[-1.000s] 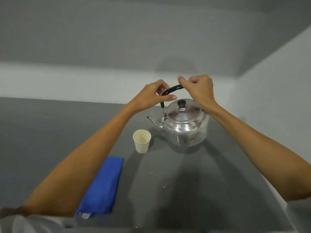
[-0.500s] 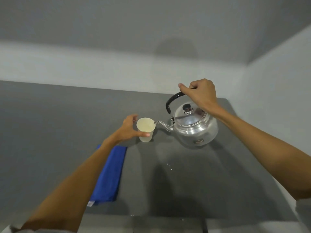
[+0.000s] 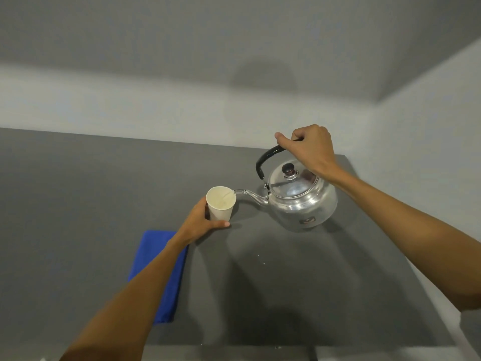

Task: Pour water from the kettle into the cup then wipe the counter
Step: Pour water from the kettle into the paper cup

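A shiny metal kettle (image 3: 302,201) with a black handle and knob hangs tilted to the left above the grey counter (image 3: 78,204). My right hand (image 3: 309,149) is closed around the top of its handle. The spout tip sits over the rim of a white paper cup (image 3: 221,207), and a thin stream of water runs into it. My left hand (image 3: 200,225) wraps the cup's lower left side and holds it on the counter. A folded blue cloth (image 3: 153,272) lies on the counter to the left, partly under my left forearm.
Small water drops (image 3: 263,260) dot the counter in front of the kettle. A pale wall runs behind the counter and along its right side, meeting in a corner. The counter's front edge lies near the bottom of the view.
My left hand left the kettle handle and took hold of the cup. My right hand lifted the kettle and tipped it left, so the spout reached the cup's rim and water began flowing.
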`<state>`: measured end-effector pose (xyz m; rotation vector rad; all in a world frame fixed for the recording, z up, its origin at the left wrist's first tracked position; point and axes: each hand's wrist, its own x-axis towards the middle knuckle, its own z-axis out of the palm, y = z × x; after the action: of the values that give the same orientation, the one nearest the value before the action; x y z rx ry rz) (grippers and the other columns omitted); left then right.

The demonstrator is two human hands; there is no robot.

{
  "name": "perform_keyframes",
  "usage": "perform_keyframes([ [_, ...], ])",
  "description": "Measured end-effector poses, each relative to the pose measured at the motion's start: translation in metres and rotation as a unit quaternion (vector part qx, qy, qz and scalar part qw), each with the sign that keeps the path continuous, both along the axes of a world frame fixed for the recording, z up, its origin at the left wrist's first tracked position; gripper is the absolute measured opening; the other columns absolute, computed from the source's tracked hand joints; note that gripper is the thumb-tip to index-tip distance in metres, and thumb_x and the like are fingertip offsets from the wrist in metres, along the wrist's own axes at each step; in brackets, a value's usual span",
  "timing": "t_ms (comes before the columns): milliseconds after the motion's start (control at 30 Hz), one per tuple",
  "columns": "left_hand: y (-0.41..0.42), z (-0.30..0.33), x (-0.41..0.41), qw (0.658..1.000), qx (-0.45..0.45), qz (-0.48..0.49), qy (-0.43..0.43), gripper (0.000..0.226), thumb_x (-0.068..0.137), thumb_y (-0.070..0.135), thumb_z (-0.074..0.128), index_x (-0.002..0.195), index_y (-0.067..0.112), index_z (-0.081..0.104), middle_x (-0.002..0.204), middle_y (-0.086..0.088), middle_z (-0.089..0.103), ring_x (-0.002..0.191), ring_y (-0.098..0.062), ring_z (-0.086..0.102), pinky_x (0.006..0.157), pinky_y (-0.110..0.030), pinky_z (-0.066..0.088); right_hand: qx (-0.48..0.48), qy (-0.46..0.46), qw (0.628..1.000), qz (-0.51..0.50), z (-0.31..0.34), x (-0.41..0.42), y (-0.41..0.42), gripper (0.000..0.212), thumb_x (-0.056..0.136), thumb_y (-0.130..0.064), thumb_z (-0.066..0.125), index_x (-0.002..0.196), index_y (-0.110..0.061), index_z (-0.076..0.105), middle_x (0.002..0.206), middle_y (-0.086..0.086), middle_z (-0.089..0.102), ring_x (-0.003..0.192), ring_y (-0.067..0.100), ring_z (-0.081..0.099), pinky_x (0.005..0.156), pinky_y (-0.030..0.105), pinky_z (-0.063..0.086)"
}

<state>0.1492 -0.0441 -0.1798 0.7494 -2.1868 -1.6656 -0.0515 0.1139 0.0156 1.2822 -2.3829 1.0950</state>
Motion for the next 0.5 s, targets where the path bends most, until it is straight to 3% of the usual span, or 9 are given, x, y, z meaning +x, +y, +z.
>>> perform_keyframes([
  [500, 0.008, -0.008, 0.001, 0.999, -0.031, 0.031, 0.002, 0.087, 0.072, 0.019, 0.079, 0.143, 0.020, 0.028, 0.142, -0.002, 0.045, 0.118, -0.009, 0.040, 0.097, -0.025, 0.034, -0.028, -0.008, 1.000, 0.003, 0.011, -0.010, 0.003, 0.060, 0.081, -0.043, 0.063, 0.048, 0.005, 0.045, 0.044, 0.012, 0.037, 0.047, 0.019, 0.030, 0.054, 0.028, 0.034],
])
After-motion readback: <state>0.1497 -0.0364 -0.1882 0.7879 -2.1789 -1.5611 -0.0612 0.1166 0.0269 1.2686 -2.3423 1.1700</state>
